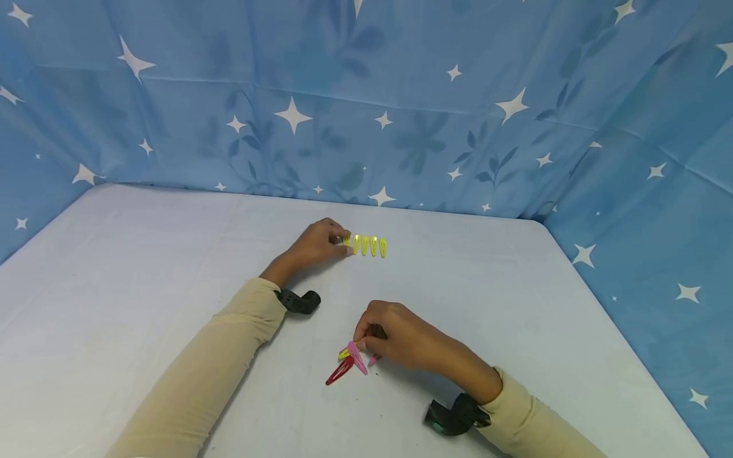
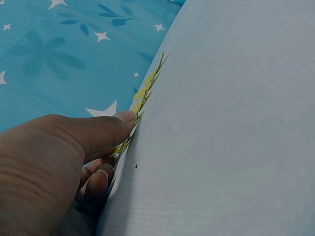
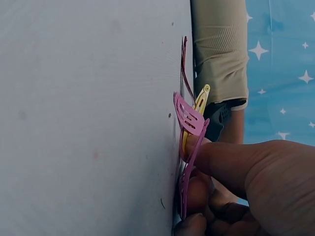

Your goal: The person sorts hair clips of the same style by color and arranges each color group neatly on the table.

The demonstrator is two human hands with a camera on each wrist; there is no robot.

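Observation:
Several yellow hair clips (image 1: 373,246) stand side by side in a row toward the back of the table. At the row's left end my left hand (image 1: 318,243) pinches a yellow hair clip (image 1: 346,242) between thumb and fingers. Nearer the front, my right hand (image 1: 399,336) has its thumb and fingertips on a small pile, pinching a yellow hair clip (image 3: 201,98). A pink hair clip (image 1: 357,358) lies across that one, and a red hair clip (image 1: 340,370) sticks out toward the front left. Another pink hair clip (image 1: 374,360) is partly hidden under the right fingers.
A white cloth covers the table (image 1: 172,267). Behind it and along the right side hangs a blue curtain (image 1: 321,159) with white stars. Both wrists carry black camera mounts (image 1: 300,302), and a few tiny dark specks dot the cloth.

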